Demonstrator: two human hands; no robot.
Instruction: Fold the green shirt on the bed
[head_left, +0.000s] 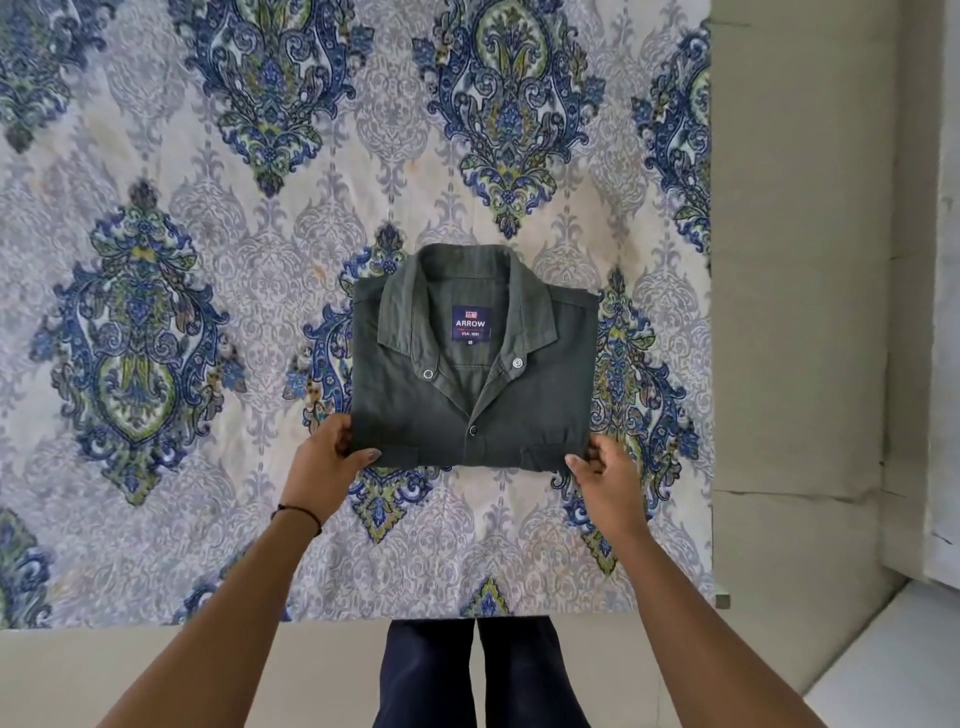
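Shirt (472, 358) lying folded, collar up, on bed (208, 260); my left hand (324, 460) and right hand (605, 475) are pinching its near corners.

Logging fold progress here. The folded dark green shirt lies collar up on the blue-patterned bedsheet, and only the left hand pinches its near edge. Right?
Not quite. In the head view the left hand pinches the near left corner of the folded dark green shirt, and the right hand pinches the near right corner. The shirt does lie collar up on the blue-patterned bedsheet.
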